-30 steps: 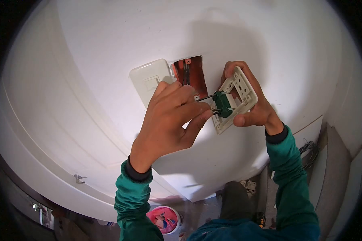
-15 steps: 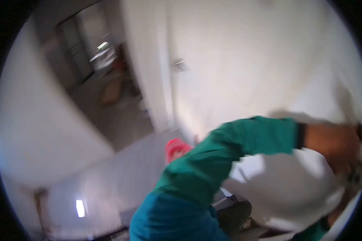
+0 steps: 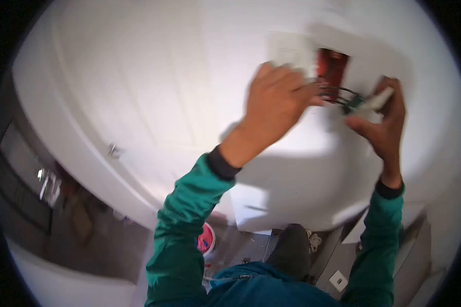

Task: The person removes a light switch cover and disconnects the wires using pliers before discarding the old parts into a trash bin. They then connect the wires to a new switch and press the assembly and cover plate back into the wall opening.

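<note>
My left hand (image 3: pixel 277 102) is closed, with its fingertips pinching the dark wires (image 3: pixel 346 91) in front of a red recessed wall box (image 3: pixel 331 71). These wires run across to the back of a white electrical wall plate (image 3: pixel 379 100). My right hand (image 3: pixel 386 125) grips that plate between thumb and fingers, tilted and away from the wall. Just left of the box, partly behind my left hand, a pale square plate (image 3: pixel 290 48) sits on the wall.
A white door (image 3: pixel 138 92) with a metal handle (image 3: pixel 116 150) is on the left, beside an opening to another room. A bucket (image 3: pixel 206 239) with red contents stands on the floor below. Another white plate (image 3: pixel 338 281) lies low at the right, near a bundled cloth (image 3: pixel 314 240).
My view has swung right toward the wall box. Both hands, earlier blurred or cut off at the right edge, are now in full view with the wires and wall plate.
</note>
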A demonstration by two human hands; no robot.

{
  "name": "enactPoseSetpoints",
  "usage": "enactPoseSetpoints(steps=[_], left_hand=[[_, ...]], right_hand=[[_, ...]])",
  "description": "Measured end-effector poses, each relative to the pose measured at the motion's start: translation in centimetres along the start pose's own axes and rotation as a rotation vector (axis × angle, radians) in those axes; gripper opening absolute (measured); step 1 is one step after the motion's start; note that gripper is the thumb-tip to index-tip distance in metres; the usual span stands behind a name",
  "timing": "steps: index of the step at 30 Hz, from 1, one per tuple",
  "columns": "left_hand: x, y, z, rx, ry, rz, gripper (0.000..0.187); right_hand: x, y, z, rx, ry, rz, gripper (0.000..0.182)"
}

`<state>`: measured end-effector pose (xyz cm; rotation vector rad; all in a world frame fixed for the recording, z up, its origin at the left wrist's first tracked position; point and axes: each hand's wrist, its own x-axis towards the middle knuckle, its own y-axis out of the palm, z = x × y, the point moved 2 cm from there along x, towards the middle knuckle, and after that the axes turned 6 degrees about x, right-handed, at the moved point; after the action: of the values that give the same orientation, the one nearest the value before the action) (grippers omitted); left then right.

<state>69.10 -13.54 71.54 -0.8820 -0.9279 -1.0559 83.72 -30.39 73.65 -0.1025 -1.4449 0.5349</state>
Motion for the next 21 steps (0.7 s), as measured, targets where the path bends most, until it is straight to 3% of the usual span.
enactPoseSetpoints(steps=[2,4,12,14,16,20,21], left_hand=[[0.0,0.1,-0.6,0.011,0.019,-0.018,0.026],[0.0,0.6,-1.5,0.056,-0.061,-0.044,0.014],[0.6,1.9,-1.4,0.070,-0.115,0.000,0.017],[0.7,2.2,-1.4,0.113,-0.138,0.047,0.021],[0.6,2.3,-1.3,0.108,-0.144,-0.094,0.024],[-0.8,3.1,-2.4,0.217,-0.104,-0.100,0.019],[-1.2,3.3,-3.2,0.252,-0.095,-0.082,0.025]], right_hand=[[0.7,0.5,0.8,-0.021,-0.059,-0.038,0.072],[0.2,0.3,0.7,0.017,0.018,-0.054,0.066],[2.4,0.4,0.9,-0.023,0.121,-0.009,0.065],[3.2,0.6,0.9,-0.172,0.126,0.003,0.068],[3.5,0.8,0.7,-0.206,0.146,0.002,0.066],[3.7,1.0,1.3,-0.337,0.179,-0.008,0.067],[3.6,0.8,1.5,-0.336,0.176,-0.001,0.067]])
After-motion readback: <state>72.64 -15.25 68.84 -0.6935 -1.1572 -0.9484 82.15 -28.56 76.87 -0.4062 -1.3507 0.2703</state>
